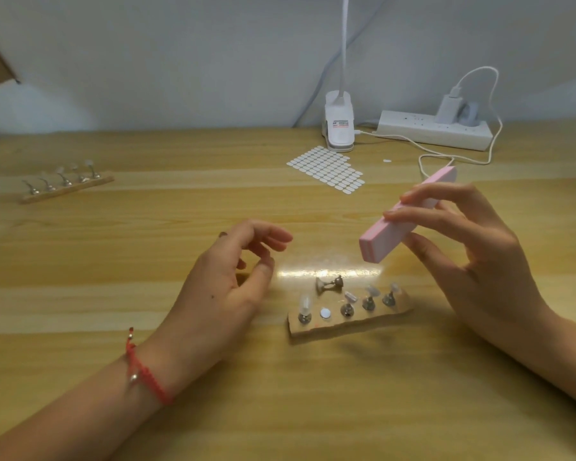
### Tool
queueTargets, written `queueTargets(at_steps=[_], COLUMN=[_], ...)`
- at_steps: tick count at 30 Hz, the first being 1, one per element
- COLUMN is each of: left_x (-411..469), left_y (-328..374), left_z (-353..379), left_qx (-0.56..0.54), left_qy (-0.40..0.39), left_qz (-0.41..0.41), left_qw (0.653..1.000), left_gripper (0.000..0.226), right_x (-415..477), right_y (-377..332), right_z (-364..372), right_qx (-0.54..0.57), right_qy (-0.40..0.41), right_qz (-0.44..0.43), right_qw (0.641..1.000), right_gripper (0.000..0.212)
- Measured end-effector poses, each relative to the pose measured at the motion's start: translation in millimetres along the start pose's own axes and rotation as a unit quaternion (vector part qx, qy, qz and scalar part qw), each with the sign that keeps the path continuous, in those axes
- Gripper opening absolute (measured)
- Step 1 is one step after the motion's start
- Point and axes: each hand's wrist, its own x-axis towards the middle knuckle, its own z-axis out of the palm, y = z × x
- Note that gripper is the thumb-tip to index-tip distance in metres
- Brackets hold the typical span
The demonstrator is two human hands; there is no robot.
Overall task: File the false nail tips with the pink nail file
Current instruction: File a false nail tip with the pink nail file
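Soft overhead light; glare patch on table (330, 271); blurry edges

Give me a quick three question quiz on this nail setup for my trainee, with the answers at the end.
1. Which hand holds the pink nail file?
2. True or false: every metal holder stands on the near wooden base.
3. The left hand is: A gripping a holder, B open and empty, C pressing the stickers.
Key: 1 the right hand. 2 false, one holder lies on the table behind it. 3 B.
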Motion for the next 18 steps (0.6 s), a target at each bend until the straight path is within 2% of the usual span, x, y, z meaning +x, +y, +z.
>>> queueTargets(at_steps=[4,8,13,18], left_x=[8,13,14,11], left_y=[-8,-12,-14,-14], left_z=[-4,-2,0,-4], left_qx=[0.042,0.185,0.138,0.206], left_qy=[-0.097,-0.181,-0.143,-0.135], left_qz=[0.031,0.113,0.099,0.112], left_qw=[0.994,0.959,0.975,0.963], left_gripper=[0.022,0.033,0.018,0.031], right_x=[-1,-1,-2,-1], right_y=[0,-1,-1,-2], right_z=[1,1,2,2], right_qx=[0.012,0.011,0.008,0.008], right_qy=[-0.010,-0.016,-0.024,-0.018], right_qz=[0.002,0.002,-0.002,-0.007], right_qw=[1.000,1.000,1.000,1.000], right_gripper=[0.034,0.039,0.040,0.036])
